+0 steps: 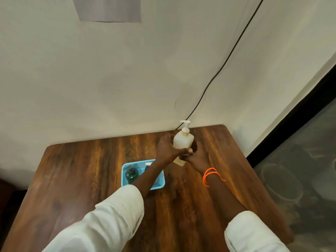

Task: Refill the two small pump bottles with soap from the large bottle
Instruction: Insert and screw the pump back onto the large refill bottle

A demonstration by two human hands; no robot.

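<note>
Both hands, left hand (168,149) and right hand (193,155), grip the large cream plastic pump bottle (182,140), pump on; 2 small bottles wait unfilled in the blue mesh basket (160,182).

— Any label to read on the large bottle (182,140)?
— None; its cream side shows plain (both hands cover part of it).
— And left of it, in the blue basket (160,186)?
— The green bottle (131,174) shows no legible print either.
</note>
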